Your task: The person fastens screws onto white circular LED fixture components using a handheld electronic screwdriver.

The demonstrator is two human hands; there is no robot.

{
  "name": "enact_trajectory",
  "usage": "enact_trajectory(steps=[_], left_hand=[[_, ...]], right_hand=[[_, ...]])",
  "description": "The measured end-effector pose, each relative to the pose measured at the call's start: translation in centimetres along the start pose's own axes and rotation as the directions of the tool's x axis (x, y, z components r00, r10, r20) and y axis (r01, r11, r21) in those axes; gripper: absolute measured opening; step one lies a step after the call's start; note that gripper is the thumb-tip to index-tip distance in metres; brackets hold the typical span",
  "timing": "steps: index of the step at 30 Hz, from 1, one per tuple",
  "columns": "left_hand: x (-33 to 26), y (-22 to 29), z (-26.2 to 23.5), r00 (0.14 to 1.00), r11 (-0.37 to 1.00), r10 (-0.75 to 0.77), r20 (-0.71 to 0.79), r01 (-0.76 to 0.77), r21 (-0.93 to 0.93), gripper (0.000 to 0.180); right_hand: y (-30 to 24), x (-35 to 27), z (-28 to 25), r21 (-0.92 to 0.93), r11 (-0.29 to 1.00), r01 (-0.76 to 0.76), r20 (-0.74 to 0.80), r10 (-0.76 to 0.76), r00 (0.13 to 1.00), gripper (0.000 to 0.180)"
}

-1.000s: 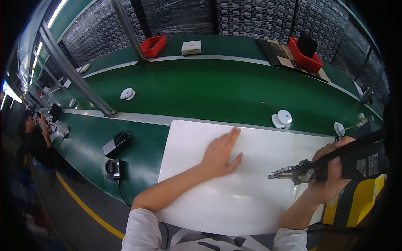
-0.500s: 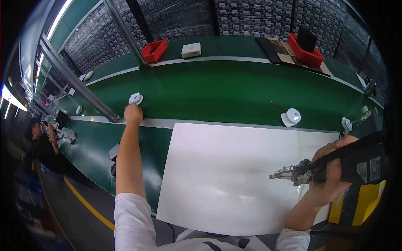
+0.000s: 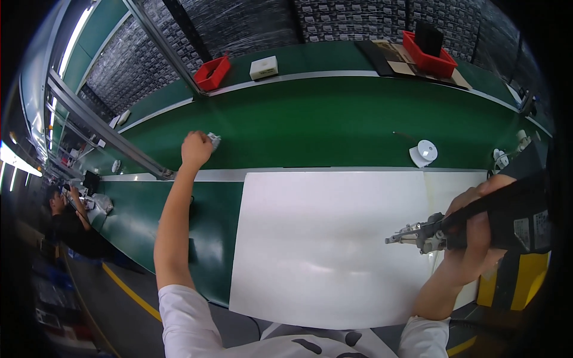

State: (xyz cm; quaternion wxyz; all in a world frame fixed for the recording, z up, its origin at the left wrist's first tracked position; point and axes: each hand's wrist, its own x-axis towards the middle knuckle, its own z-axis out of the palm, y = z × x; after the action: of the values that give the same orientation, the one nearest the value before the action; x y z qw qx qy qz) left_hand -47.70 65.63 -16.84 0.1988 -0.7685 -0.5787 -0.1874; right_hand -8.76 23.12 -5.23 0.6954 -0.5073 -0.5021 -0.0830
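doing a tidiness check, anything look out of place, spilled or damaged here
Nothing looks spilled or damaged around the left hand or the right hand with its black tool. Only mildly odd: on the far shelf, the right red bin sits on flat cardboard, apparently askew, though fisheye bending may exaggerate that.

Labels and print were in view, but no wording could be read.
Two pale labels (image 3: 521, 234) stood on the side of the black handheld tool (image 3: 503, 230) at the right of the frame, their print too small to make out. A faint mark sat on the small white box (image 3: 264, 67) at upper centre, and repeated pale markings covered the wrapped stacks (image 3: 352, 21) along the top edge, likewise illegible.
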Motion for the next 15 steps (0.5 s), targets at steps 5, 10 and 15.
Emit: enact_trajectory(steps=[5, 10, 15], left_hand=[[-5.9, 11.7, -7.5, 0.797, 0.335, 0.302, 0.522, 0.424, -0.841, 0.015], [-16.4, 21.9, -8.8, 0.542, -0.158, 0.640, 0.544, 0.786, -0.598, 0.016], [-21.1, 26.1, -9.3, 0.742, 0.164, 0.590, 0.319, 0.277, -0.947, 0.017]], right_hand=[[-0.4, 0.1, -0.2, 0.047, 0.998, -0.037, -0.032, 0.039, 0.999, 0.030], [-1.3, 0.1, 0.6, 0.079, 0.988, -0.133, -0.144, 0.144, 0.979, 0.033], [-0.6, 0.0, 0.3, 0.030, 0.990, -0.136, -0.170, 0.139, 0.975, 0.035]])
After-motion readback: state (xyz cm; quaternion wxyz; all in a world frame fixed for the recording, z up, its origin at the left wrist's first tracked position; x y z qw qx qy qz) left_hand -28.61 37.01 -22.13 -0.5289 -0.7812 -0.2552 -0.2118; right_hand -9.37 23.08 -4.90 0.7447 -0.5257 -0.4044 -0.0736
